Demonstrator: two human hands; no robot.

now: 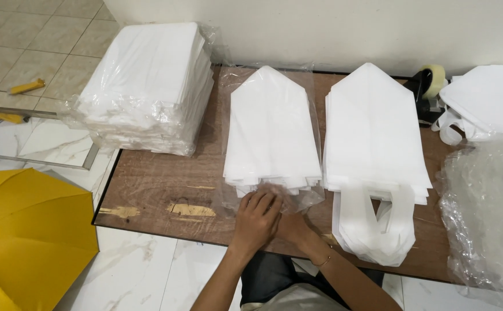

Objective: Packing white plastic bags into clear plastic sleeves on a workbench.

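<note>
- Both hands meet at the near edge of the counter [148, 190], at about 6 o'clock of the middle stack.
- Left hand [257, 219] lies on top, fingers bent, pressing on the open end of a clear plastic sleeve [315, 124]; a firm grip cannot be told.
- Right hand [293, 226] sits partly under the left one, touching the same sleeve end; whether it is clenched or loose cannot be told.
- Sleeved bag stack [271, 129]: white folded bags, pointed at the 12 o'clock end, layered edges showing at the 6 o'clock end, wrapped in the clear sleeve, which is crumpled at the hands.
- At 3 o'clock of it, just beside: an unwrapped bag stack [372, 126], white, same pointed shape, with loop handles [372, 230] hanging toward 6 o'clock.
- At 9 to 10 o'clock: a tall wrapped bundle [148, 86] of white bags in plastic, overhanging the counter's far-left corner.
- At 2 o'clock: a tape dispenser [427, 86] and more white bags [487, 101].
- At 4 o'clock: loose clear plastic [487, 219], crumpled.
- On the floor at 8 o'clock: a yellow umbrella [27, 236].
</note>
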